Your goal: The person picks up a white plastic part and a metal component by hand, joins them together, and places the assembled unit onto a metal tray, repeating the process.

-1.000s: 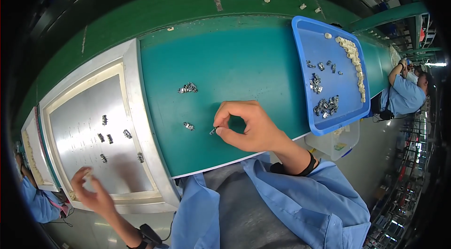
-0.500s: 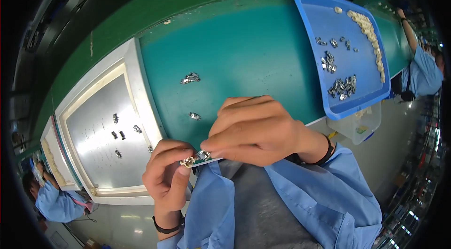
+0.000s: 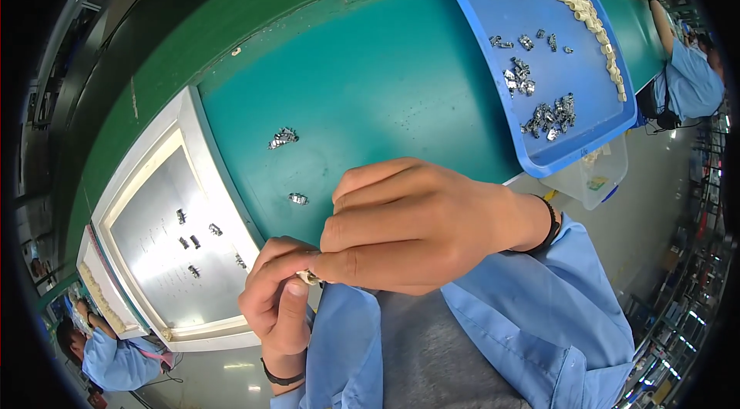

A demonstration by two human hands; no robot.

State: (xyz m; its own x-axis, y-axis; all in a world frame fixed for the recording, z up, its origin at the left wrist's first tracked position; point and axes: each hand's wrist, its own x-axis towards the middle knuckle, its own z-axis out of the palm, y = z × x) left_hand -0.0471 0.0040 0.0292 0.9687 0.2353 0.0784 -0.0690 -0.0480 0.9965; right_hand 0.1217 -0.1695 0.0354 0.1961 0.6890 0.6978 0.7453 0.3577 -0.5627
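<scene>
Low in the middle, my left hand (image 3: 275,302) pinches a small cream cylindrical part (image 3: 309,278) between thumb and fingers. My right hand (image 3: 420,232) reaches across from the right, its fingers closed and their tips against that part. Whatever the right fingers hold is hidden behind them. On the green work surface (image 3: 370,85), beyond my hands, lie a single small metal piece (image 3: 298,198) and a little heap of similar metal pieces (image 3: 283,138).
At the right a blue tray (image 3: 484,4) holds a row of cream parts (image 3: 593,23) and several metal clusters (image 3: 551,117). Left, a white-framed metal plate (image 3: 150,255) carries several small pieces. A clear bin (image 3: 609,178) sits below the tray. Co-workers (image 3: 690,81) sit at both sides.
My right hand has moved left, closing onto the cream part. The small metal piece seen in its fingertips is now hidden. The view has shifted slightly.
</scene>
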